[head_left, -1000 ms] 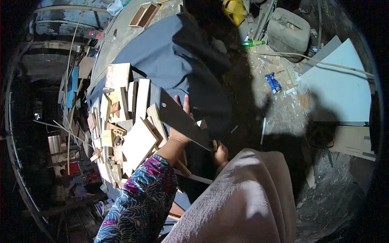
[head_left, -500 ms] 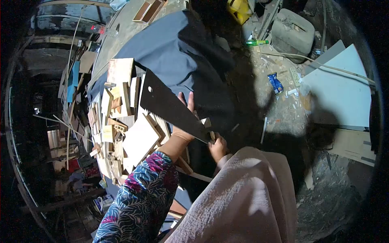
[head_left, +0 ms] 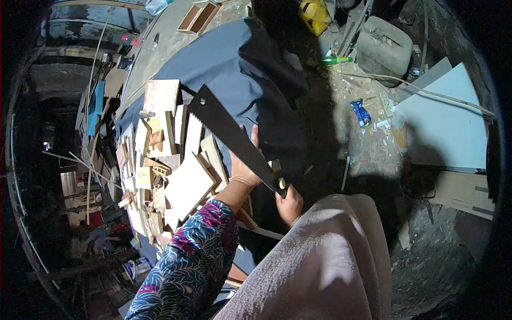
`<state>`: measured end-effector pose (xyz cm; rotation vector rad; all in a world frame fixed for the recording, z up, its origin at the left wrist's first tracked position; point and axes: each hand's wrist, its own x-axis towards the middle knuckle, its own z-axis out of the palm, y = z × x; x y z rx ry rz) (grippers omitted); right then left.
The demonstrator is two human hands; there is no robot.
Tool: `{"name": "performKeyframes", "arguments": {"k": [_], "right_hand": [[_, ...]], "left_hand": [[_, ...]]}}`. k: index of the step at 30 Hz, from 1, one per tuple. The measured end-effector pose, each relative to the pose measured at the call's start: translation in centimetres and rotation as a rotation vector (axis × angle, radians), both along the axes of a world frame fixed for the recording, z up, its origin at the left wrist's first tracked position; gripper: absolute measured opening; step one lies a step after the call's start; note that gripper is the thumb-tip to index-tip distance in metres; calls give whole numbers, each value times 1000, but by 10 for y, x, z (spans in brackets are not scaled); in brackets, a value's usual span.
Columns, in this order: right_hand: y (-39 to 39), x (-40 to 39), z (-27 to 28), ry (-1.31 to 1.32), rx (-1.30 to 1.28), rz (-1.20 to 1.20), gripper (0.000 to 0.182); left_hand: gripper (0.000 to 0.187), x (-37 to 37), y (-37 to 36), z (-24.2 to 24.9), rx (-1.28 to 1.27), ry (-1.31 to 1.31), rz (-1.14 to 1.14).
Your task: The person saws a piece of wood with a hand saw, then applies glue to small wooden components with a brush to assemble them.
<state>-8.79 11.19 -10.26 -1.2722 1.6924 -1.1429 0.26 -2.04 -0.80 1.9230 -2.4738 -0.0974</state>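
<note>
My right hand (head_left: 289, 204) is closed around the handle of a hand saw (head_left: 230, 133). The dark blade slants up and to the left, its toothed edge facing lower left. Behind the blade, my left hand (head_left: 245, 166) rests with its fingers stretched out, one fingertip pointing away over the dark cloth (head_left: 213, 58); the blade covers part of this hand. A small pale wood end (head_left: 274, 165) shows just right of the blade, near both hands. Whether the left palm presses on that wood is hidden.
Left of my hands lies a pile of wood offcuts (head_left: 189, 184). A wooden box (head_left: 198, 17) sits at the table's far end. To the right, the littered floor holds a plastic jerrycan (head_left: 381, 50), a green bottle (head_left: 337, 61), a blue wrapper (head_left: 361, 113) and a pale panel (head_left: 448, 122).
The saw blade has turned to a steeper slant, its tip moving right. My right hand has shifted slightly down and right with the handle. My left hand stays nearly in place.
</note>
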Motion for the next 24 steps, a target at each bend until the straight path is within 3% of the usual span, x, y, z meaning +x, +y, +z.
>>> {"name": "performKeyframes", "arguments": {"k": [3,8,14,16,17,18,20,21,23,24], "right_hand": [[-4,-6,10,6,55,35,27],[-3,-8,52,-411,300,-41,31],[-4,-6,40,-447,140,-90,30],[-3,-20,50,-1155,697,10,33],[-3,-21,63,-1201,648,-144,38],[-1,-25,60,-1052,660,-195,34],[9,-17,36,-569,375,-268,26],[12,-17,34,-566,367,-269,26],[17,-19,38,-222,148,-140,20],[20,-17,35,-222,151,-140,20]], "left_hand": [[69,-6,3,5,-50,-31,-2],[70,-12,7,14,-37,-76,12],[67,-11,7,13,-72,-55,4],[65,-11,7,13,-63,-46,5],[65,-11,5,13,-64,-43,8],[65,-11,5,13,-69,-53,7],[65,-11,8,13,-76,-56,6],[65,-11,7,13,-72,-69,9],[65,-10,6,12,-66,-85,12],[65,-9,5,11,-55,-83,21]]}}
